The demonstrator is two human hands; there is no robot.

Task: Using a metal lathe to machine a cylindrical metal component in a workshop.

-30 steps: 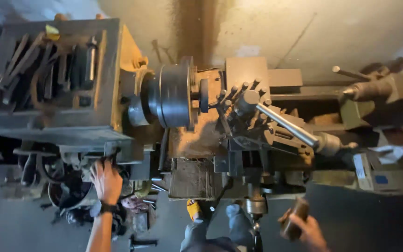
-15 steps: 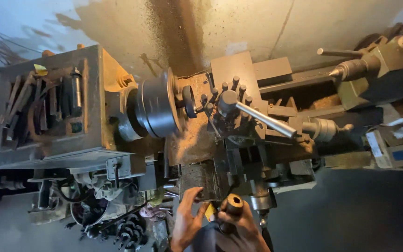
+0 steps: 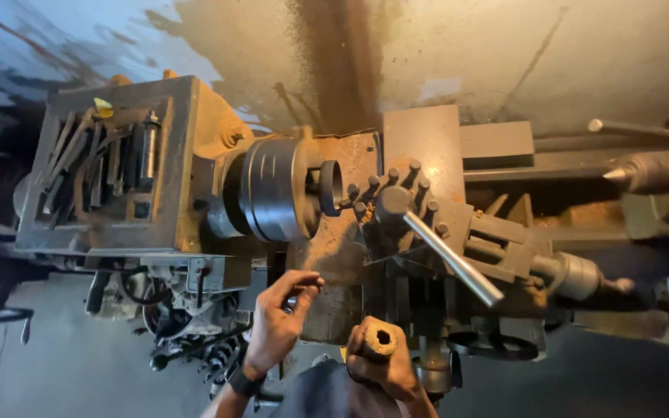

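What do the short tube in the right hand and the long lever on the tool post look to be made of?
Tube, held in the right hand: likely rusted steel or iron; dull brown, rough surface, hollow bore.
Lever: likely bare polished steel; bright grey sheen, smooth round rod.

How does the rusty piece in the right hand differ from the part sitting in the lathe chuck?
The hollow rusty cylinder is brown with rust; the ring-shaped workpiece in the chuck looks dark metal grey. The hollow rusty cylinder is clutched in the right hand, its bore facing the camera; the ring-shaped workpiece is mounted on the machine, axis along the bed. The left hand touches neither. Both are round and hollow.
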